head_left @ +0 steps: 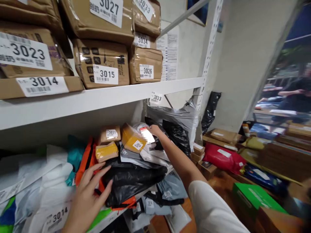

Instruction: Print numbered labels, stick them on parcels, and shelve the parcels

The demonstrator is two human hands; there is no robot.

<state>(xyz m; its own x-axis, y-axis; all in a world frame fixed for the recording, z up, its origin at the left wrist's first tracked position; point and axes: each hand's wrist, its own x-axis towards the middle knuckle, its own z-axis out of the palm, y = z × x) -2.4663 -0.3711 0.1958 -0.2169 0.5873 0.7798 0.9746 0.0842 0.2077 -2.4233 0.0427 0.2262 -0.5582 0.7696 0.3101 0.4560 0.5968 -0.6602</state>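
My right hand [155,130] reaches deep onto the lower shelf. Its fingers are closed at the edge of a parcel with a bright white label [147,135] that has a red top; the parcel's body is mostly hidden. Left of it rests a yellow-taped box [132,137] marked 3034. Nearer to me, my left hand [88,194] is spread open, its fingertips beside a black plastic parcel [136,174] and below a small yellow package [107,151]. Behind these sits a brown box [109,134] marked 3031.
Above runs a white shelf beam [145,87] with numbered cartons [102,60] on it. A grey bag [179,113] leans by the upright. On the right lie a red parcel [224,155] and a green box [259,197]. A person [297,94] stands outside.
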